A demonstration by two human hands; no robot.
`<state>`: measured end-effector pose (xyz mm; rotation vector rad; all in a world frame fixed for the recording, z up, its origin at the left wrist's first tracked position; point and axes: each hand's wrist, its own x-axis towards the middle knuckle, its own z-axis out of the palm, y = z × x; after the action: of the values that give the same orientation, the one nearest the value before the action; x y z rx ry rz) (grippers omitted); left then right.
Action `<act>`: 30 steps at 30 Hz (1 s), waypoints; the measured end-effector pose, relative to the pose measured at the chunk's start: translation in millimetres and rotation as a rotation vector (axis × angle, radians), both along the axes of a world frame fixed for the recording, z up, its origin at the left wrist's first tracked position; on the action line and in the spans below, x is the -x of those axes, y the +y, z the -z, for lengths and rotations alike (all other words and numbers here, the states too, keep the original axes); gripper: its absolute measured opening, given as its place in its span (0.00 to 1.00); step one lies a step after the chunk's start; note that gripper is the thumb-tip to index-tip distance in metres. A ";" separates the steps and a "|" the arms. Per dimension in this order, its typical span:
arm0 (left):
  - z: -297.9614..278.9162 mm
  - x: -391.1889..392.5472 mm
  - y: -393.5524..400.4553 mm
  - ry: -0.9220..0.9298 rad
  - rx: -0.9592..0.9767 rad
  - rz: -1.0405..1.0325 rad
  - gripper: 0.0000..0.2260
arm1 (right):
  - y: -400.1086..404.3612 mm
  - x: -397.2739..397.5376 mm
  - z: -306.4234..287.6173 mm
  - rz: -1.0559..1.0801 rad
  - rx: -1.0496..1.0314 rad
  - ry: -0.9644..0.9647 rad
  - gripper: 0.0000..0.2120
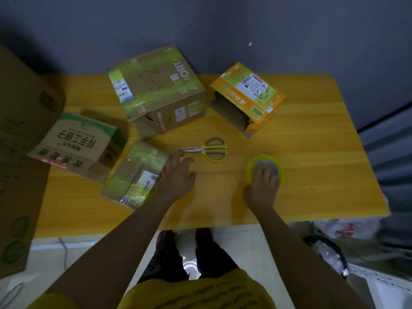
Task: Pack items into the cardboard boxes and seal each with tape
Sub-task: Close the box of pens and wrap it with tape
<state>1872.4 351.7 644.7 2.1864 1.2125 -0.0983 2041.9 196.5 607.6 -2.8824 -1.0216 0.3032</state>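
Landmark: scissors (pixel 206 149), lying flat mid-surface (pixel 312 130), blades pointing left.

Left hand (pixel 178 175): arm extended, palm down, fingers spread and relaxed, grip holding nothing; fingertips just below-left of the scissors' blades, wrist edge touching the small taped box (pixel 136 172).

Right hand (pixel 263 186): palm down on the tape roll (pixel 265 168), below-right of the scissors; fingers appear to curl over its near rim, though blur makes this uncertain.

Large taped box (pixel 156 90) above the scissors; orange box (pixel 247 97) above-right, lying on its side.
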 end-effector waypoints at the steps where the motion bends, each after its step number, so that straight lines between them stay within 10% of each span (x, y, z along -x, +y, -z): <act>1: 0.1 9.7 4.2 -0.003 -0.022 -0.037 0.18 | 7.0 12.1 -0.4 -0.034 -0.102 -0.022 0.23; 5: 3.8 54.0 34.2 -0.020 -0.067 -0.156 0.21 | 61.4 72.7 -3.2 -0.102 -0.442 0.401 0.24; 11: 14.7 103.3 87.9 0.061 -0.093 -0.101 0.23 | 140.0 137.1 -1.3 0.807 -0.649 1.307 0.29; 16: 26.0 115.4 110.9 -0.037 0.045 0.019 0.24 | 154.7 157.6 22.7 0.875 -0.925 1.118 0.22; 30: 49.3 128.3 115.8 -0.041 0.114 -0.004 0.26 | 153.8 173.8 32.8 0.303 -0.604 0.310 0.25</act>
<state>1744.2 467.4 595.5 2.0773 1.1599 -0.1175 1868.2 350.3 574.7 -2.2990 -0.4993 0.3351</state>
